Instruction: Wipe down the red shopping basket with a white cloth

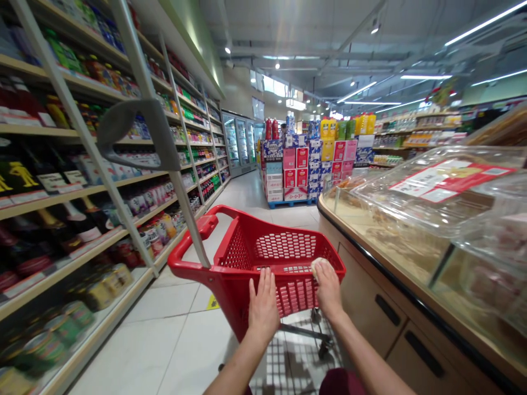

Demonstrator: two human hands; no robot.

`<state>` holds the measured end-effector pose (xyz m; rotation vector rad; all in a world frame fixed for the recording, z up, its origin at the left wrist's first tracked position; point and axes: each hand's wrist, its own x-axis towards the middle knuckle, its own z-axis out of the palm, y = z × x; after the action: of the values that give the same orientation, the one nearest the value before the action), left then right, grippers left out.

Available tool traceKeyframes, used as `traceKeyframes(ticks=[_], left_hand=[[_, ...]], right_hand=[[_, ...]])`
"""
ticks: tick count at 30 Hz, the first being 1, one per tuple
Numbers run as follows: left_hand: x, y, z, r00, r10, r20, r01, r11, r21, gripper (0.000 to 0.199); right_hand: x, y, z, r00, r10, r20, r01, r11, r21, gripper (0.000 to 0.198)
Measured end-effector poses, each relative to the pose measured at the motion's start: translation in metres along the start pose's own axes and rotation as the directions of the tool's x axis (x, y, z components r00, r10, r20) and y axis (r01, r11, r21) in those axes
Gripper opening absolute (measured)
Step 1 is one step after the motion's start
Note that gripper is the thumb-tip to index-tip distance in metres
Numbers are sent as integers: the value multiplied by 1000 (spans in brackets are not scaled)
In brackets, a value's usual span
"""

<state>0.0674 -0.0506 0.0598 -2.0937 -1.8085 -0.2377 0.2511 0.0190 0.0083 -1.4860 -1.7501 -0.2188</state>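
Observation:
A red plastic shopping cart (288, 233) stands in front of me, its handle on the left and its perforated basket to the right. My left hand (264, 302) lies over the near rim and side of the basket, fingers stretched out and holding nothing. At the right end of the same rim, my right hand (328, 285) is closed on a pale crumpled cloth (316, 267), pressed against the rim. The cloth is mostly hidden under the fingers. A grey pole with a looped grey grip (167, 137) rises at the cart's handle end.
Shelves of bottles and cans (102, 186) line the left side. On the right, a wooden display counter (370, 296) holds clear plastic food boxes (428, 186) close to the cart. Stacked drink cartons (296, 167) stand on a blue pallet ahead. Glass-door coolers (239, 140) are farther back.

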Motion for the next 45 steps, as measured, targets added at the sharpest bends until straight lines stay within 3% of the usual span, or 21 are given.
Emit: traceKeyframes(ticks=[4,10,15,17,19,22,24,27,30,32,35,37,40,43,45], left_hand=[[0,-4,-4,999,22,33,-21,1000,-18,63],[-2,-7,-8,998,51,24,-50,998,-31,63],[-2,-8,-11,998,63,13,-62,998,-29,61],[-2,-24,-17,997,73,-29,-74,997,-13,61],[-2,-46,-24,996,19,-92,-18,1000,6,61],[-3,-71,-32,990,-45,-134,47,999,9,60],[-3,-73,-33,991,-41,-130,41,999,-1,59],[-6,-66,-31,986,-41,-164,38,999,-24,57],[-10,-76,-35,970,10,-242,-23,998,-55,55],[-12,-98,-42,935,-61,-350,40,997,-67,53],[-10,-136,-51,846,-278,-455,259,960,-105,52],[-6,-154,-51,859,-306,-411,287,952,-108,51],[0,-161,-45,898,-266,-351,251,964,-88,50],[0,-156,-40,894,-252,-370,238,968,-84,49],[-2,-153,-40,899,-234,-371,215,972,-91,48]], right_hand=[[-5,-23,4,967,-248,58,245,967,65,52],[0,-9,-5,1000,8,-20,-8,1000,-9,55],[-6,-42,7,964,-266,-24,267,961,74,57],[-6,-43,8,969,-246,7,245,967,66,59],[-3,-30,5,989,-148,27,148,989,31,60],[2,-21,3,997,-72,-30,73,997,33,56],[3,-39,8,986,-149,-77,157,982,105,54],[0,-95,17,946,-313,-84,324,916,238,56],[0,-128,18,938,-346,-32,339,892,300,62],[0,-122,15,949,-314,-11,302,904,304,66],[2,-96,14,967,-251,-35,249,919,305,65],[5,-94,16,968,-243,-70,252,906,340,64],[13,-139,21,943,-320,-91,327,845,423,61],[22,-208,23,908,-411,-79,400,794,458,47],[25,-234,23,899,-431,-81,419,789,450,43]])
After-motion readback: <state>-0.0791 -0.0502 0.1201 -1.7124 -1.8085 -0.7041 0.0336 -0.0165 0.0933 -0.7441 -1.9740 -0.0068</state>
